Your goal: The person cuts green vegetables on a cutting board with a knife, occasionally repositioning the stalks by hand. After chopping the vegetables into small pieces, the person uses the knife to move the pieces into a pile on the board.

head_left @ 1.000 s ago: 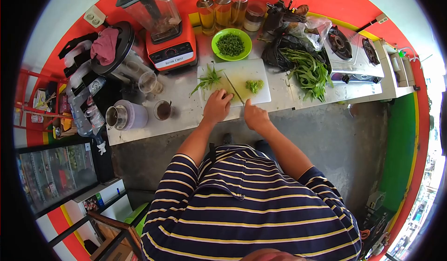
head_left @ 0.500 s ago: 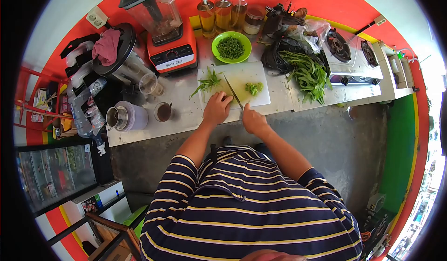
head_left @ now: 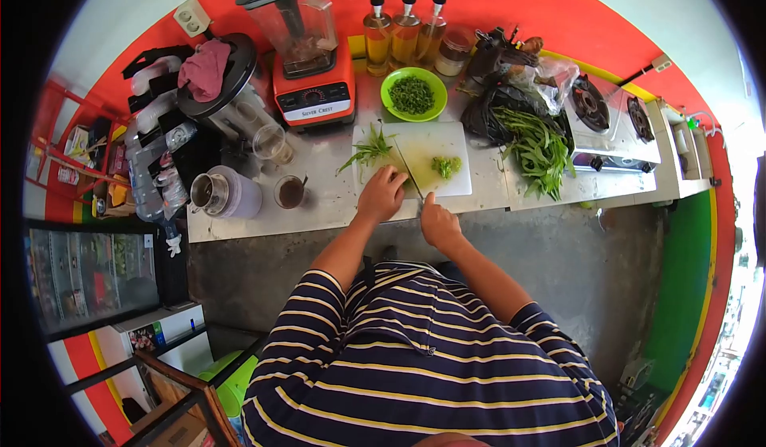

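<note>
A knife [head_left: 409, 169] is gripped by its handle in my right hand [head_left: 441, 223], with the blade slanting up and left across the white cutting board [head_left: 456, 137]. My left hand [head_left: 383, 195] is curled on the board left of the blade, its fingertips by the stems of some leafy greens [head_left: 369, 150]; the fingers hide their hold on the stems. Right of the blade lies a small pile of chopped green pieces [head_left: 446, 166]. Behind the board, a lime-green bowl [head_left: 439, 105] contains finely chopped dark greens [head_left: 411, 95].
A red blender [head_left: 313, 100], oil pump bottles [head_left: 405, 36] and a spice jar [head_left: 453, 52] line the back. Long leafy greens [head_left: 538, 156] spill from a black bag [head_left: 483, 116] near the gas stove [head_left: 610, 128]. At left are a glass of dark liquid [head_left: 290, 192] and a flask [head_left: 237, 194].
The whole view has shifted, so the counter appears slightly right and lower. Both hands keep their places at the board, and the knife is still in the right hand.
</note>
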Available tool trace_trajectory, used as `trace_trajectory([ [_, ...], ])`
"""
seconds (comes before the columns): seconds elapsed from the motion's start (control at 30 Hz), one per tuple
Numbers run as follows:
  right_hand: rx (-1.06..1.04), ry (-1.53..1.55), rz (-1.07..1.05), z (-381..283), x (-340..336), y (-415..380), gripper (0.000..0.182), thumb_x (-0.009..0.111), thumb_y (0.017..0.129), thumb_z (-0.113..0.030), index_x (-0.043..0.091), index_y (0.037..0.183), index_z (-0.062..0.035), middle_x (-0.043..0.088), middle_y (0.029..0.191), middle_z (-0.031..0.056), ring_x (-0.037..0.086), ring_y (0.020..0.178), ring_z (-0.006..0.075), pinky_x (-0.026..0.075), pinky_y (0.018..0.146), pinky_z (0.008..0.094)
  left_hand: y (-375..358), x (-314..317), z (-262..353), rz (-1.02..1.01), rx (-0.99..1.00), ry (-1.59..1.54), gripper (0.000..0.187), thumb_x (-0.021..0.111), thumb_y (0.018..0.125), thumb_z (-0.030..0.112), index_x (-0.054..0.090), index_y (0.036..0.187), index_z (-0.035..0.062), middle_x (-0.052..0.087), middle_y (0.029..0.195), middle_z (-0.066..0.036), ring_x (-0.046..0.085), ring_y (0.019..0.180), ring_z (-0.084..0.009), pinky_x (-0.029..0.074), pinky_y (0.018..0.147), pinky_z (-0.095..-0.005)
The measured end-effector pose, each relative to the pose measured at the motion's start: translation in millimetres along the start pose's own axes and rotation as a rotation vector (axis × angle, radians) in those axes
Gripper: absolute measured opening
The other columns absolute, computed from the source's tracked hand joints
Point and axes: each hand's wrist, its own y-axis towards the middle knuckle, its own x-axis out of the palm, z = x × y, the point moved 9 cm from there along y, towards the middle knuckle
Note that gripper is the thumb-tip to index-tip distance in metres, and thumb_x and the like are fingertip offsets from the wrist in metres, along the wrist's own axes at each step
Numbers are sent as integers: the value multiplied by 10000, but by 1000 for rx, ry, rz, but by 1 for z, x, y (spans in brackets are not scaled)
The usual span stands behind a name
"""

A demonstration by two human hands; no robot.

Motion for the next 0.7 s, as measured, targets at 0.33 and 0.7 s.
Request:
trace_trajectory([
  [0.33,-21,-3,27,-9,-17,15,257,526,946,-101,446,1164,8,722,1012,244,723,959,389,581,841,459,-4,7,0,-41,27,27,241,663,818,105,666,1053,49,564,1016,-124,568,956,-315,502,830,-434],
  [0.7,-73,-31,81,-15,-16,17,231,547,941,-124,457,1112,2,728,971,220,738,915,352,590,813,448,-2,4,0,6,21,17,219,645,821,55,662,1039,49,565,956,-132,572,921,-334,487,803,-452],
])
